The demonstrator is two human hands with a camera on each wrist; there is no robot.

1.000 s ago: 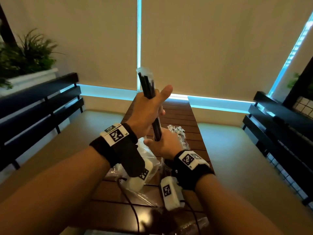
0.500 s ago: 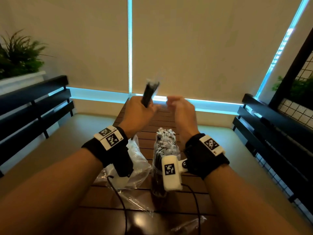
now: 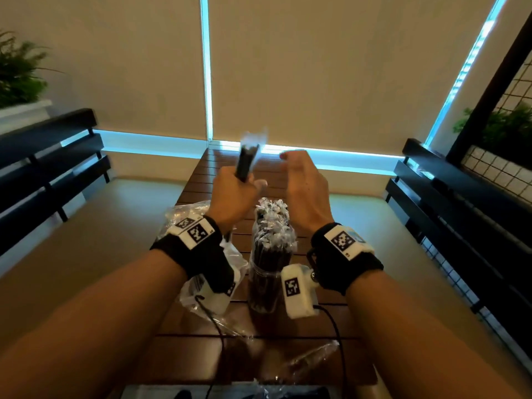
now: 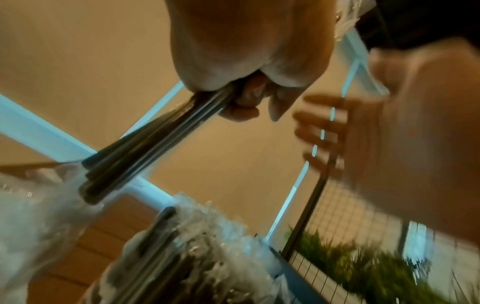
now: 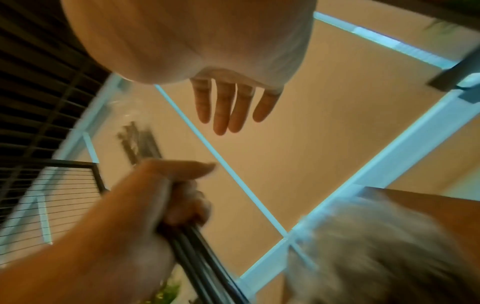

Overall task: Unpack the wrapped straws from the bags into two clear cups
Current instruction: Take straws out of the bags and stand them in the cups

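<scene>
My left hand [image 3: 233, 194] grips a small bundle of black wrapped straws [image 3: 246, 162], held upright above the wooden table [image 3: 201, 174]. The same bundle [image 4: 145, 144] juts out of my fist in the left wrist view. My right hand [image 3: 302, 180] hovers just right of it with fingers [image 5: 228, 107] straight and nothing in them. Below my hands stands a clear cup [image 3: 269, 272] packed with black wrapped straws whose clear wrapper ends bunch at the top. A crumpled clear bag [image 3: 198, 254] lies on the table under my left wrist.
More loose clear plastic [image 3: 311, 358] lies at the table's near edge. Dark slatted benches [image 3: 49, 156] flank the table on both sides. Green plants [image 3: 17, 73] sit at far left and behind a wire grid at far right.
My right hand let go of the straw bundle's lower end and rose up beside it with fingers spread. My left hand kept the bundle and tilted it slightly right.
</scene>
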